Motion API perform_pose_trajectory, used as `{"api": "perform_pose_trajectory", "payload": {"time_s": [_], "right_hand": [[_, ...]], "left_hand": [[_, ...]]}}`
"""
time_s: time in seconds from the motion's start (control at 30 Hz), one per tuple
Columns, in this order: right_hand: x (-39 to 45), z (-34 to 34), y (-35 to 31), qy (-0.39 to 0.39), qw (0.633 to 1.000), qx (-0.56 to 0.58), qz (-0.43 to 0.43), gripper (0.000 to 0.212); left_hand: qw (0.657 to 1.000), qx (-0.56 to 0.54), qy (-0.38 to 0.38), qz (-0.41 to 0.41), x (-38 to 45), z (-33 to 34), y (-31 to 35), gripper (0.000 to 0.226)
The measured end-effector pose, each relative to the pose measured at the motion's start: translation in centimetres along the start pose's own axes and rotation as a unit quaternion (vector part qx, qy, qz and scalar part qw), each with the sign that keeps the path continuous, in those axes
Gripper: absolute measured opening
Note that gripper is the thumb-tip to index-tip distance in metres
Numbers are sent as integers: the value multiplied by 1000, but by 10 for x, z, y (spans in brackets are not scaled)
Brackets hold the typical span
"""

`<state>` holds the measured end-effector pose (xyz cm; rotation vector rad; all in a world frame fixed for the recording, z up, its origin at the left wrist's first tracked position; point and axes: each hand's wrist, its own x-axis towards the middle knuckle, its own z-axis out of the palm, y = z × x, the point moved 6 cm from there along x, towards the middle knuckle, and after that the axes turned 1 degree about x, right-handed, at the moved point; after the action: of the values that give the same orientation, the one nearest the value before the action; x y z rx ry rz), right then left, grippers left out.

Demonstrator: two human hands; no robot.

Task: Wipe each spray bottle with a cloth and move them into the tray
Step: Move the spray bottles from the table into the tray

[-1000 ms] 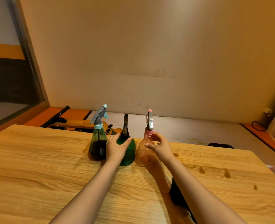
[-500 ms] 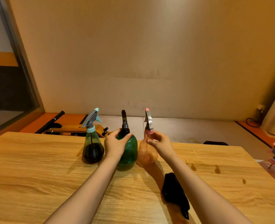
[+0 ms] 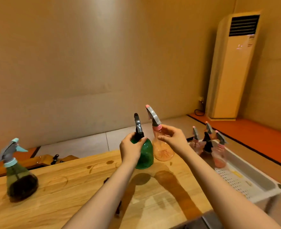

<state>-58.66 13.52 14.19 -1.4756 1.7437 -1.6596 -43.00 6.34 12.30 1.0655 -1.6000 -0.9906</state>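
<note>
My left hand (image 3: pixel 131 149) grips the neck of a green spray bottle (image 3: pixel 145 154) with a black trigger and holds it above the wooden table (image 3: pixel 70 187). My right hand (image 3: pixel 172 138) pinches the neck of a clear pink spray bottle (image 3: pixel 163 150) beside it, also lifted. A dark bottle with a light blue collar (image 3: pixel 19 176) stands on the table at the left. The white perforated tray (image 3: pixel 240 177) sits to the right of the table and holds three bottles (image 3: pixel 209 146) at its far end. The black cloth (image 3: pixel 118 207) is mostly hidden behind my left forearm.
A tall floor air conditioner (image 3: pixel 232 66) stands in the right corner with a cable at its base. Wet rings and stains mark the table top. Wooden and orange equipment (image 3: pixel 42 160) lies on the floor behind the table at the left.
Both hands have lifted the green and the pink bottle off the table and carried them right, toward the tray. My view has swung right, bringing the tray and air conditioner in.
</note>
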Motion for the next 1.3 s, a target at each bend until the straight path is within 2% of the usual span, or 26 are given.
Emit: {"api": "perform_pose_trajectory", "payload": {"time_s": [0.23,0.37,0.5,0.73,0.93,1.3], "right_hand": [[-46,-169,47,121,990,-56,53,47],[-70,-235,72,161,982,-66,70,50],[-84,-280,104,186,975,-75,94,47],[-77,-306,183,161,973,-81,146,41],[-65,-300,237,147,973,-51,169,41],[-64,-285,309,115,972,-8,204,41]], "left_hand": [[995,-22,-98,-14,-65,154,36,45],[988,-31,-153,-17,-96,226,40,46],[982,-48,-176,-47,-114,283,31,45],[977,-18,-162,-135,-114,343,-5,37],[965,18,-161,-208,-111,368,-39,31],[946,83,-180,-258,-100,391,-75,37]]}}
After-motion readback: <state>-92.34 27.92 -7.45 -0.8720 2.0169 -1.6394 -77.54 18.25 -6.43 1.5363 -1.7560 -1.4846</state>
